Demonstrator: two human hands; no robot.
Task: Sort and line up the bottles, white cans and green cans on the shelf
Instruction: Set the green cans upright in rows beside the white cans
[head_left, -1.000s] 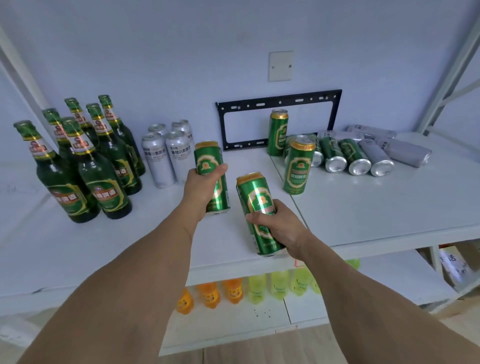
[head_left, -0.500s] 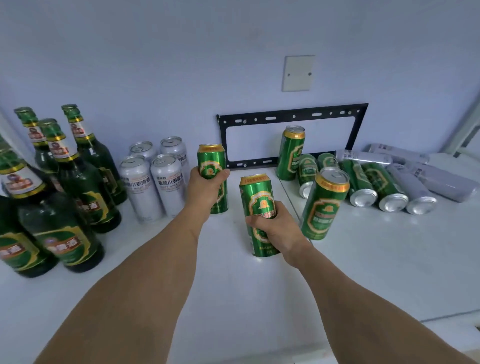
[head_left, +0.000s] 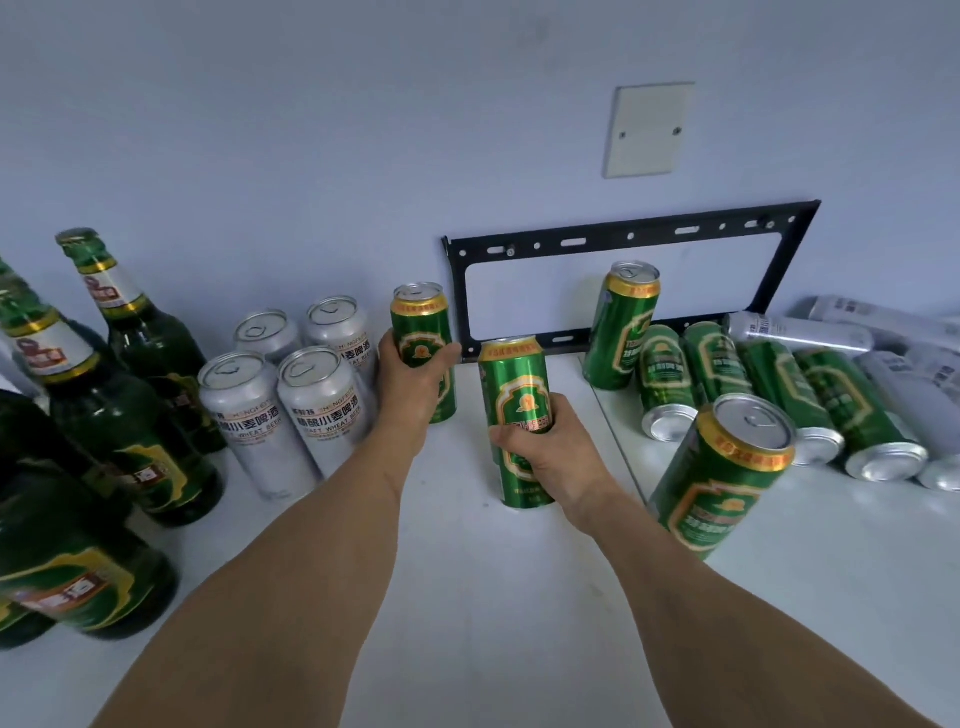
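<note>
- The left hand (head_left: 410, 384) grips an upright green can (head_left: 422, 332) at centre frame, just right of the white cans.
- The right hand (head_left: 550, 457) grips a second green can (head_left: 514, 395), upright, its base at the shelf (head_left: 467, 597) surface, right of the first.
- Four white cans (head_left: 291, 384) stand in a tight square left of centre.
- Green bottles (head_left: 119, 415) stand clustered at the left edge.
- One green can (head_left: 621, 322) stands at the back before a black bracket (head_left: 623, 234); another (head_left: 722, 473) stands nearer, at the right.
- More green cans (head_left: 727, 379) and white cans (head_left: 810, 332) lie on their sides at the right.
</note>
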